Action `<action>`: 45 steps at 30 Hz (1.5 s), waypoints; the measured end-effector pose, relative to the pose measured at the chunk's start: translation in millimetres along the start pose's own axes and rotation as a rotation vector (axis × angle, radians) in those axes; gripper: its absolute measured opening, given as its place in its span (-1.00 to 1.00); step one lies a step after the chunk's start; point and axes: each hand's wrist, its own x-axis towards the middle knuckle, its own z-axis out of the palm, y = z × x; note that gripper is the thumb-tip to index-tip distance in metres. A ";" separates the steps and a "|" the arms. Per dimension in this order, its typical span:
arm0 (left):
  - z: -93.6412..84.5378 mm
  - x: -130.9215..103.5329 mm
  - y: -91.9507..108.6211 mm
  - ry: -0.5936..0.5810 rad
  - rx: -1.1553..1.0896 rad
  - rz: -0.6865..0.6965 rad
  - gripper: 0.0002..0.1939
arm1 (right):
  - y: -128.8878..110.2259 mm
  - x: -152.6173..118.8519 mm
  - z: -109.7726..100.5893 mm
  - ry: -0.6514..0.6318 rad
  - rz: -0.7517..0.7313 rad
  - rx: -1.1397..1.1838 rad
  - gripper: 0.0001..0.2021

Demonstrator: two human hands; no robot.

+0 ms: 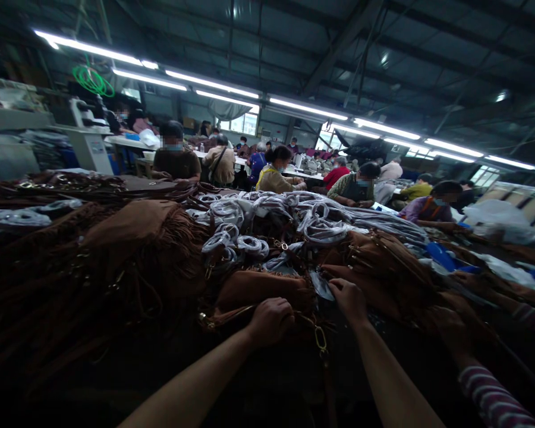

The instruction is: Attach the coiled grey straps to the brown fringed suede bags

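Observation:
A brown fringed bag point(258, 290) lies in front of me on the dark table. My left hand point(271, 320) is closed on the bag's near edge, by its zipper opening. To the right, my right hand point(348, 297) pinches the end of a thin, pale plastic piece point(321, 285) beside the bag. A gold oval ring point(320, 337) on a strap hangs near the table's front, below and between my hands. Grey wrapped straps point(252, 245) are heaped just behind the bag.
Brown fringed bags point(134, 223) are piled at the left, and more bags point(383, 261) at the right. A co-worker's striped sleeve point(494, 392) and hands reach in at the right. A blue object point(446, 257) lies beyond. Several people sit across the table.

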 end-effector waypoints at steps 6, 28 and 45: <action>-1.9 -0.4 -0.1 0.004 -0.011 0.016 -0.84 | -15.8 31.6 15.5 -0.065 0.047 -0.116 -0.81; -19.6 7.1 -1.1 -0.183 -0.136 0.064 -0.88 | -77.5 -103.6 -13.9 -0.097 -0.041 0.500 -0.70; -18.8 7.7 -12.0 -0.210 -0.354 -0.118 -0.77 | -92.5 -138.5 20.5 -0.187 0.179 0.403 -0.71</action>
